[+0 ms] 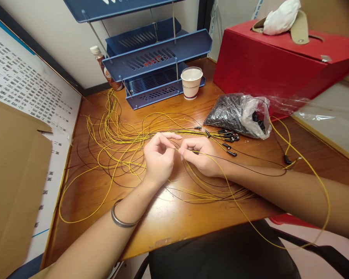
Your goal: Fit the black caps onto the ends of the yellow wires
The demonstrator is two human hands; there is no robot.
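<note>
Glossy brown wooden desk (149, 228) spreads before you in the head view, its front edge running above a black chair seat (221, 254). On your left it stops at a white upright panel with printed black characters (26, 69); behind, a blue metal tray rack (196, 43) and a white paper cup (191, 84) bound your reach, and at right a red box (267, 58) stands behind a clear plastic bag of black parts (228, 112). You have bare wood between your forearms, toward the front edge, crossed higher up by thin strands. A loose bundle of yellow and dark wires (128, 135) lies just beyond your knuckles, black connectors at its right end.

Your left hand (159, 161) pinches thumb to fingertip on a thin yellow wire (329, 201); your right hand (200, 157) pinches it just beside, fingers curled. It loops rightward over your right forearm; the pinched end is too small to make out.
</note>
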